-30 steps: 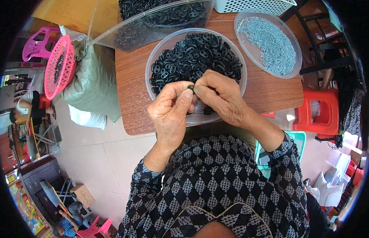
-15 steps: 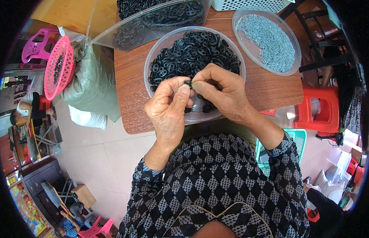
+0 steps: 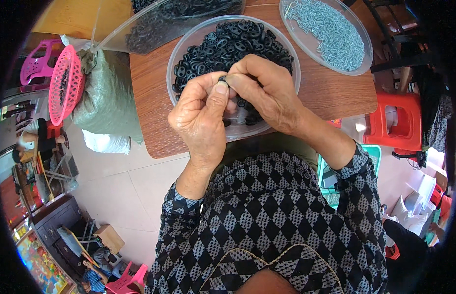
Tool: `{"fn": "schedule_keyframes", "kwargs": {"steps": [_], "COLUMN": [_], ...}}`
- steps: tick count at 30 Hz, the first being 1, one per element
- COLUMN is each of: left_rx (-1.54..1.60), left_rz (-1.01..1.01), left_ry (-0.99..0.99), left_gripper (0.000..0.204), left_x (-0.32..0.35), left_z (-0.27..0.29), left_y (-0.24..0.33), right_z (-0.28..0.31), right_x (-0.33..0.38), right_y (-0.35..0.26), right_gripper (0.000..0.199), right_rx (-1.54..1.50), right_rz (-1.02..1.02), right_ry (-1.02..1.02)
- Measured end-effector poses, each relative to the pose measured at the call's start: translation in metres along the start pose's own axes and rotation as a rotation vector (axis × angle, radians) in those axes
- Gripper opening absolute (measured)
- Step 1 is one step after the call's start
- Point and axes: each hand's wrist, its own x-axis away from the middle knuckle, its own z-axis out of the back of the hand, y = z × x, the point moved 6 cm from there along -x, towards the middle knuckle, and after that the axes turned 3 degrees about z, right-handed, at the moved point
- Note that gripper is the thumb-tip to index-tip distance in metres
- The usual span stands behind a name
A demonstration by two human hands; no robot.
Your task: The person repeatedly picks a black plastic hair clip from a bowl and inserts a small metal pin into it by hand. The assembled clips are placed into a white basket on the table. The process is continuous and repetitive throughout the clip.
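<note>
Over a round clear tub (image 3: pixel 172 59) of small black plastic pieces with two holes (image 3: pixel 228 43), my hands meet fingertip to fingertip. A small black plastic piece (image 3: pixel 222 78) is pinched between thumb and forefinger of my left hand (image 3: pixel 202 116), mostly covered by the fingertips. My right hand (image 3: pixel 269 95) is closed in a pinch against the right end of that piece; whatever sits between its fingertips is hidden. To the right lies a shallow clear tray (image 3: pixel 358 71) heaped with small silvery screw-like pins (image 3: pixel 328 36).
The tub stands on a brown wooden table (image 3: pixel 157 117). Behind it is a clear bin (image 3: pixel 154 34) with more black pieces. A pink basket (image 3: pixel 71 85) and a green woven sack (image 3: pixel 108 93) are left, a red stool (image 3: pixel 397 117) right, a green crate (image 3: pixel 372 157) below the table edge.
The whole view has shifted, with table and tub higher in the picture. My hands have moved slightly farther over the tub, still pinched together; less of the black piece shows.
</note>
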Motion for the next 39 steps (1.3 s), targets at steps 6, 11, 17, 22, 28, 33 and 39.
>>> {"fn": "schedule_keyframes", "kwargs": {"steps": [6,11,17,22,28,33,39], "left_rx": [0.074,0.107,0.059,0.07,0.118,0.178,0.338], "left_rz": [0.067,0.089,0.132,0.137,0.173,0.219,0.277], "left_ry": [-0.008,0.008,0.026,0.058,0.021,0.017,-0.002], "left_gripper": [0.013,0.02,0.017,0.016,0.014,0.014,0.016], "left_x": [-0.007,-0.005,0.001,0.005,0.008,0.008,0.003], "left_z": [0.003,0.015,0.024,0.028,0.029,0.024,0.007], "left_y": [-0.007,-0.007,-0.009,-0.012,-0.016,-0.021,-0.014], "right_z": [0.002,0.02,0.0,-0.018,-0.022,0.0,0.019], "right_x": [-0.006,-0.01,0.015,0.019,0.02,0.011,0.003], "right_y": [0.0,-0.008,-0.003,-0.009,-0.011,-0.008,0.003], "right_gripper": [0.01,0.008,0.019,0.008,0.01,0.009,0.015], "right_rx": [0.036,0.283,0.598,0.778,0.893,0.649,-0.144], "right_rz": [0.059,0.182,0.352,0.485,0.548,0.319,-0.355], "right_ry": [-0.027,-0.085,-0.453,-0.595,-0.597,-0.394,-0.049]}}
